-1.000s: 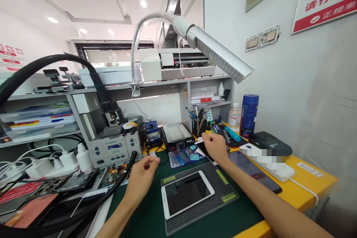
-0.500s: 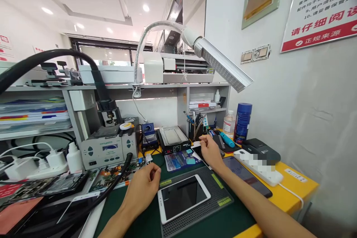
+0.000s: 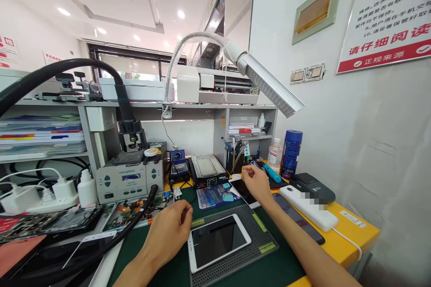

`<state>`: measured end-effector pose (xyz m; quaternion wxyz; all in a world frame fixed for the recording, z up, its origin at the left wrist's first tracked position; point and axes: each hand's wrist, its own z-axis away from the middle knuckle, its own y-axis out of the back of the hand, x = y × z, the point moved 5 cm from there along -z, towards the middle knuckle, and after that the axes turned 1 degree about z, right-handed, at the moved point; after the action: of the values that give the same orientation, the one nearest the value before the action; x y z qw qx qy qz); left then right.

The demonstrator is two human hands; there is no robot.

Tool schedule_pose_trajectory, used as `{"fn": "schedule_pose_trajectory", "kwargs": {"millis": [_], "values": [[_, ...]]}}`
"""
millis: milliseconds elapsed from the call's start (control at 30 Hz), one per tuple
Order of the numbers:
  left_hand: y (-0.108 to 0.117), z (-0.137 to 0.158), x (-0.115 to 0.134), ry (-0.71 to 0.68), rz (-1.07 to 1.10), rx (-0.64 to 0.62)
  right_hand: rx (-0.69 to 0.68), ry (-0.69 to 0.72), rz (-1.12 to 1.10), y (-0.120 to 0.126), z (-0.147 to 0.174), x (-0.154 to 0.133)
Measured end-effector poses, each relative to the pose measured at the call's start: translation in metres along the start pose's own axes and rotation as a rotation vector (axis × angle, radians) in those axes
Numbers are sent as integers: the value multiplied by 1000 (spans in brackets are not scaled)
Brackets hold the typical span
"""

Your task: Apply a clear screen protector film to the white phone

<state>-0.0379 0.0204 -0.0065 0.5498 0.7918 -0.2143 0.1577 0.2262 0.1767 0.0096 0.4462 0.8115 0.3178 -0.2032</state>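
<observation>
A white phone (image 3: 218, 242) lies face up, screen dark, on a grey perforated mat (image 3: 266, 233) on the green bench cover. My left hand (image 3: 168, 231) rests with curled fingers at the mat's left edge, next to the phone's top corner. My right hand (image 3: 257, 181) reaches to the back of the bench, thumb and forefinger pinched together by a turquoise-handled tool (image 3: 272, 173) and a black tool holder (image 3: 237, 154). Whether the pinch holds something small I cannot tell.
A grey hot-air station (image 3: 129, 177) with a thick black hose (image 3: 67, 69), a blue soldering station (image 3: 178, 168) and a black heating plate (image 3: 207, 168) stand at the back. At right lie a white power strip (image 3: 308, 202), a dark phone (image 3: 298, 217), a blue can (image 3: 291, 148). A lamp (image 3: 269, 85) hangs overhead.
My left hand has dropped from the bench's back toward the mat and curled beside the phone. The right hand stays near the tool holder. My view has shifted slightly right and up.
</observation>
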Motion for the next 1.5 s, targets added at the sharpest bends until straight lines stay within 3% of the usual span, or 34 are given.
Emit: {"fn": "schedule_pose_trajectory", "kwargs": {"millis": [333, 533, 733, 900, 1067, 1300, 1500], "values": [[3, 3, 5, -34, -31, -10, -424, -13, 341, -17, 17, 7], [0, 3, 5, -48, -41, -32, -484, -108, 373, -14, 19, 4], [0, 2, 2, -60, -78, -1, -383, -99, 214, -2, 16, -4], [3, 3, 2, -95, -103, 51, -251, -42, -113, 21, 5, -9], [-1, -2, 24, -142, -111, 40, -57, -4, -396, 40, 0, -15], [-43, -55, 91, -315, -279, -209, 110, -99, -582, 48, -7, -4], [-88, -107, 115, -323, -319, -326, 204, -104, -603, 55, -7, -2]]}}
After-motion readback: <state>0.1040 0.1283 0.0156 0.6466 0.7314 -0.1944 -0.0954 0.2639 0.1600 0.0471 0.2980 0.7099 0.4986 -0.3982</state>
